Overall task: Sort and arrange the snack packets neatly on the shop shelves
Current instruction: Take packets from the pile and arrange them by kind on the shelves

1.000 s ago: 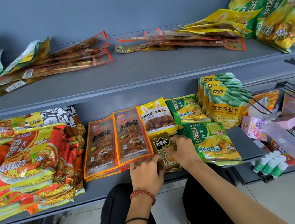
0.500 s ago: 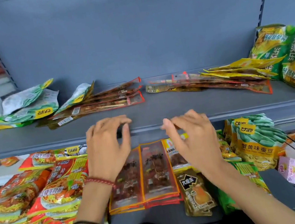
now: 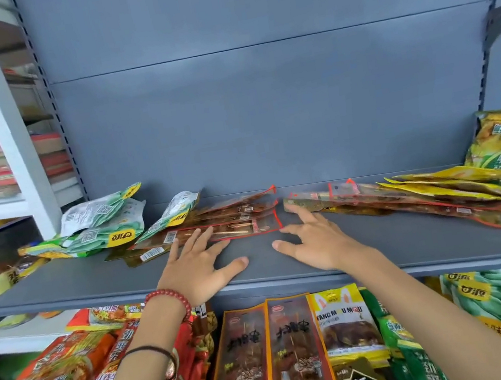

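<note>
Snack packets (image 3: 242, 228) on shelf (image 3: 92, 282); left hand (image 3: 197, 273) and right hand (image 3: 316, 245) touch them.

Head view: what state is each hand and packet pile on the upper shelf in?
left red-edged pile, flat, fanned unevenly.
right red-edged pile, flat, sprawled under yellow packets.
green-white packets, jumbled, backs up.
left hand, open, fingertips on left red-edged pile.
right hand, open, fingertips at right red-edged pile.
</note>
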